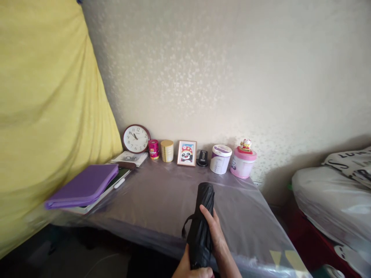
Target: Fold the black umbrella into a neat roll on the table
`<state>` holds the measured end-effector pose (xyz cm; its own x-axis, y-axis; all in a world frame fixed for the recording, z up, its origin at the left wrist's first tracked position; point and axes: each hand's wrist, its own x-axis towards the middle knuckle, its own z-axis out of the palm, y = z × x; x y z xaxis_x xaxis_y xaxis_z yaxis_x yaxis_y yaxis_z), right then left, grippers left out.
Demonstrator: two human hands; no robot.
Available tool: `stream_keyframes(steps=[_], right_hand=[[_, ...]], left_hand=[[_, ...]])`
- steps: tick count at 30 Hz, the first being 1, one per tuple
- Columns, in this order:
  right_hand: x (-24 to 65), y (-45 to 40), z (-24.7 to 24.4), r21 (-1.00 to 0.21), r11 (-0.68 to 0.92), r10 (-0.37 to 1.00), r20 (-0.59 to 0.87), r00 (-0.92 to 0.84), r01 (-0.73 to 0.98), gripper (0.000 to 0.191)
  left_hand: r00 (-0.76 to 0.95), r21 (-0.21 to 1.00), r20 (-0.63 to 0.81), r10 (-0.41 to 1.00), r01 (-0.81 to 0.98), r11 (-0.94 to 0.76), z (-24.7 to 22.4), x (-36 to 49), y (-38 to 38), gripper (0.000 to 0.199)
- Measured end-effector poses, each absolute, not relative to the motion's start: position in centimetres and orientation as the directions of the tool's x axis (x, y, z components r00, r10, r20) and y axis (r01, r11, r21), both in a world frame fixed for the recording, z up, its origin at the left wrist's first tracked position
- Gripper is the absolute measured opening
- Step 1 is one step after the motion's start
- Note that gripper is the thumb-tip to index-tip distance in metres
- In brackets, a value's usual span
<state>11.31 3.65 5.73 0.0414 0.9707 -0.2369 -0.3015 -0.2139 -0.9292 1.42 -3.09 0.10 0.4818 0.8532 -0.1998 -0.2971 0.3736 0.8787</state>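
"Two bare hands are pictured at the near edge of a plastic-sheeted table (162, 210). What is being held, and why so?"

"A furled black umbrella (201, 227) is gripped at a tilt. Its lower end is closed in by the left hand (188, 268), partly cut off by the frame, while its middle is clasped by the right hand (216, 235), the fingers (206, 211) laid across the folds. The folds appear to be held together by that two-handed grip. A strap (185, 226) is left hanging at the left side. Contact with the sheet cannot be told."

"And how is the rest arranged, left to right?"

"A yellow cloth (49, 116) is hung down the left side, and a purple zip folder (82, 187) is laid flat. A round clock (136, 138) is propped against the wall, followed by a red tin (153, 149), a wood-topped canister (167, 150), a framed panda picture (187, 153), a white tub (220, 159) and a pink jar (243, 164). They are lined up along the wall, probably to be backed by it. Plastic-wrapped bedding (330, 200) is piled at the right."
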Motion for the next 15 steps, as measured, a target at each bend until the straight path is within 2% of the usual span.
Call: stream_keyframes(steps=[2,5,7,9,11,13,15], right_hand=[[11.2,3.8,5.7,-0.958,-0.173,0.976,-0.198,0.09,-0.23,0.055],[10.9,4.1,5.4,-0.985,-0.101,0.972,-0.128,0.196,-0.143,0.054],[10.7,4.3,5.0,-0.989,-0.075,0.966,-0.104,0.237,-0.131,0.053],[10.7,4.3,4.6,-0.986,-0.077,0.962,-0.112,0.248,-0.147,0.052],[10.8,4.3,4.4,-0.978,-0.099,0.963,-0.141,0.232,-0.186,0.052],[11.0,4.2,4.4,-0.958,-0.14,0.964,-0.189,0.185,-0.249,0.051],[11.2,4.0,4.6,-0.924,-0.201,0.961,-0.25,0.117,-0.324,0.05]], left_hand=[[0.407,0.92,-0.203,0.89,-0.231,0.316,-0.5,1.6,-3.1,0.09],[0.197,0.984,-0.179,0.964,0.064,0.169,-1.5,1.6,-3.0,0.097],[0.094,0.95,-0.169,0.981,0.282,0.137,-1.9,1.5,-2.9,0.098],[0.061,0.921,-0.14,0.988,0.374,0.107,-1.6,1.2,-3.0,0.095],[0.116,0.95,-0.096,0.989,0.308,0.056,-0.6,0.9,-3.0,0.094],[0.244,0.996,-0.061,0.968,0.076,0.044,0.8,0.6,-3.2,0.096],[0.349,0.973,-0.122,0.929,-0.143,0.181,1.9,0.5,-3.3,0.094]])
